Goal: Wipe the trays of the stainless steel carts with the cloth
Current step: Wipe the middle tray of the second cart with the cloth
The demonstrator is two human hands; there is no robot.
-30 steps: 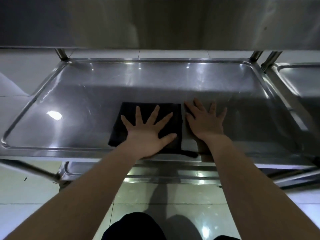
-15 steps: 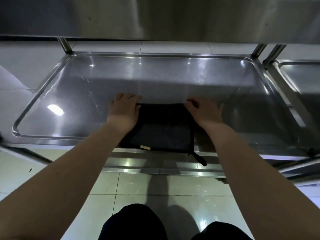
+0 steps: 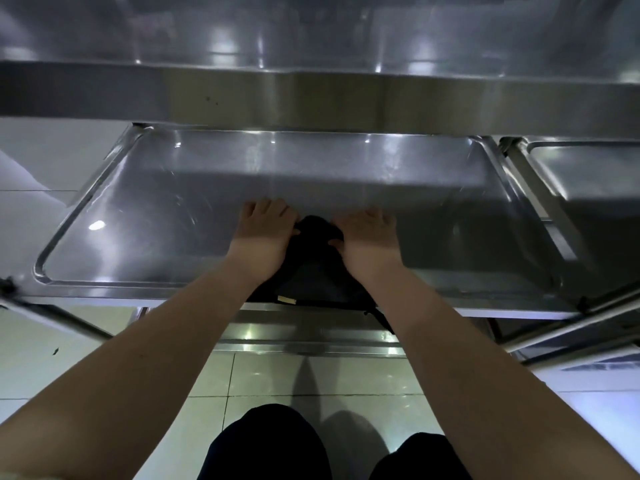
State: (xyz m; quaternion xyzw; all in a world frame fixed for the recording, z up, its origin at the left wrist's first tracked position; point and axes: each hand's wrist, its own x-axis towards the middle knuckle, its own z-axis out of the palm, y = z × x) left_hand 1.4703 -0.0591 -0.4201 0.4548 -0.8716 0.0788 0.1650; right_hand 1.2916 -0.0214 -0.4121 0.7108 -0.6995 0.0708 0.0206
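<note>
Left hand (image 3: 265,235) and right hand (image 3: 367,239) drew together, curled fingers (image 3: 268,208) gripping the bunched cloth (image 3: 313,271).

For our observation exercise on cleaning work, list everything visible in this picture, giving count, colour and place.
cloth: one, black, bunched on the middle tray's near edge
middle tray: one, steel grey, centre
upper tray: one, steel grey, across the top
neighbouring tray: one, steel grey, far right
lower tray: one, steel grey, beneath the middle tray
floor tiles: several, pale, under the carts
knees: two, dark trousers, bottom edge
left hand: one, grips the cloth's left side
right hand: one, grips its right side
</note>
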